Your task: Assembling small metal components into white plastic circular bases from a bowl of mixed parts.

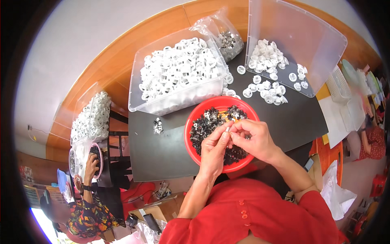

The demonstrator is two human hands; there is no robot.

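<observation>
Both of my hands meet over a round red basin [189, 140] filled with small black, silvery and white parts [209, 122]. My left hand [215, 148] is closed in a pinch on a small whitish piece [228, 129], which shows between thumb and forefinger. Close against it, my right hand [256, 139] has its thumb and fingertips pressed together at the same spot; the fingers hide most of what is held. Behind the basin stands a clear plastic bin [178, 101], heaped with white round plastic parts [178, 67].
A tilted clear bin [300, 38] and loose white caps [268, 91] lie at the dark table's [162, 162] back right. A clear bag [230, 44] of small parts stands behind. At left, a co-worker's hand [91, 166] reaches into a pink-rimmed basin [100, 154].
</observation>
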